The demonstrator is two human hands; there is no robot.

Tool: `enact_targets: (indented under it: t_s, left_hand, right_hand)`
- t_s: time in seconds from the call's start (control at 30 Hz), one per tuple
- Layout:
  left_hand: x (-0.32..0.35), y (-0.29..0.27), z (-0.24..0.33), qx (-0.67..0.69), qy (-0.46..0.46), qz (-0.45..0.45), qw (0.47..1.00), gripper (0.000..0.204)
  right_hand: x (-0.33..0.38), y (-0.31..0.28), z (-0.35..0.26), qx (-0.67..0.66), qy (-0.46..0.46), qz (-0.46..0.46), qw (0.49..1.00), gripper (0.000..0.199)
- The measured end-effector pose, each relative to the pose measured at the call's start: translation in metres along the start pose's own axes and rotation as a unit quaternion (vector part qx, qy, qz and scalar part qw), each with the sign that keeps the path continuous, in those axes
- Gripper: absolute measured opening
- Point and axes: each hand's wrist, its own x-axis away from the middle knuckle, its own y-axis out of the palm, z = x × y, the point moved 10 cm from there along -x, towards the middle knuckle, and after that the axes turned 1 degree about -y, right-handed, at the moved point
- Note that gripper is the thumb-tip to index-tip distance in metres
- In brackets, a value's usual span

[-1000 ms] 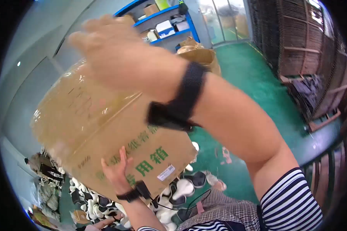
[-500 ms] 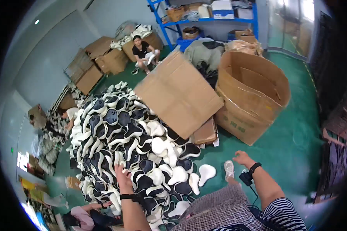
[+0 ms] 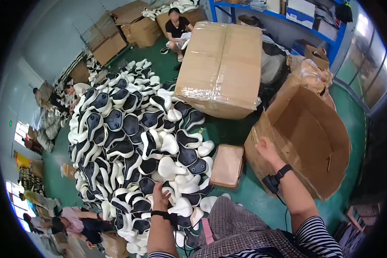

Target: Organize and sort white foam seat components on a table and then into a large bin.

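Observation:
A big heap of bicycle saddles (image 3: pixel 131 124), white with black undersides, fills the floor at left and centre. Over its near edge, my left hand (image 3: pixel 160 198) is open with fingers apart, holding nothing. My right hand (image 3: pixel 267 150) overlaps the near wall of a large open carton (image 3: pixel 322 129) on the right; its fingers are loosely bent and apart, with nothing visible in them. Whether it touches the carton I cannot tell. Beyond the heap's right side stands a large taped carton (image 3: pixel 219 64). A flat brown box (image 3: pixel 227 165) lies between the heap and the open carton.
A person (image 3: pixel 178 32) squats behind the taped carton. Other people (image 3: pixel 79 225) work at lower left, near more cartons (image 3: pixel 144 32) and saddles. A blue shelf (image 3: pixel 284 19) holds boxes at the back. Plastic-wrapped goods (image 3: pixel 309 73) stand behind the open carton.
The taped carton has turned and sits clear of the flat box. My view has shifted. My right hand has come from beside the open carton to over its near wall.

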Motion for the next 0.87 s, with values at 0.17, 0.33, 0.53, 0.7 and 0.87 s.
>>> enact_targets:
  t_s: [0.17,0.33,0.53,0.7,0.87]
  left_hand:
    - [-0.074,0.066,0.083,0.043,0.058,-0.040,0.997,0.071]
    - [-0.125,0.218,0.194,0.010,0.140,-0.075,0.987,0.081]
    - [-0.192,0.342,0.270,-0.051,0.190,-0.035,0.980,0.099]
    - [-0.240,0.393,0.260,-0.009,0.236,-0.168,0.957,0.048]
    - [-0.166,0.529,0.305,0.013,0.319,-0.121,0.940,0.040]
  right_hand:
    - [-0.120,-0.035,-0.053,-0.032,-0.051,0.155,0.986,0.067]
    - [-0.205,-0.052,-0.030,0.107,0.007,0.207,0.972,0.085]
    - [-0.290,-0.005,-0.056,-0.016,-0.020,0.081,0.996,0.079]
    - [-0.360,-0.013,-0.044,-0.042,0.021,0.138,0.989,0.061]
    - [-0.448,-0.105,-0.037,-0.177,0.047,0.085,0.979,0.055]
